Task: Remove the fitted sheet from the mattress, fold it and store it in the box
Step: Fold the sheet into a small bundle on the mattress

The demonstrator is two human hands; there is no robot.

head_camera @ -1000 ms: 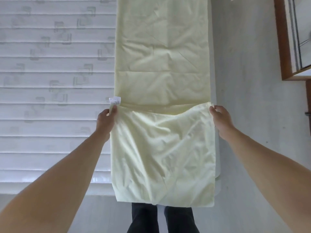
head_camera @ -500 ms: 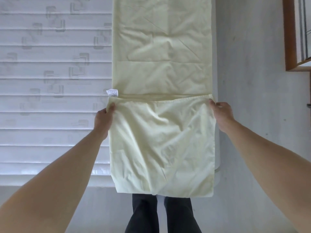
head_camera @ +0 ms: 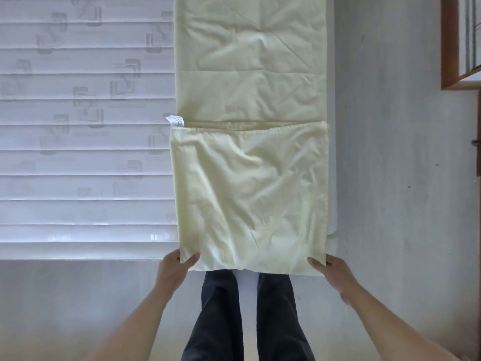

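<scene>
Your left hand [head_camera: 175, 267] is pinching the near left corner of the pale yellow fitted sheet [head_camera: 250, 183], thumb lying on top of the cloth and fingers curling under it. Your right hand [head_camera: 330, 269] is gripping the near right corner the same way, thumb on top, the other fingers hidden beneath the fabric.

The sheet is lying as 1 long narrow strip along the right side of the bare white mattress [head_camera: 86, 126], running away from you toward the top of the view. Its near part is doubled over onto the strip, the folded-back hem sitting across the cloth just below a small white care label [head_camera: 176, 120] that is sticking out at the left edge. The near fold is overhanging the mattress end, directly above your dark trousers [head_camera: 250, 316].

Grey floor [head_camera: 390, 178] is showing to the right of the bed, with a wood-framed piece of furniture [head_camera: 449, 48] at the upper right corner.
</scene>
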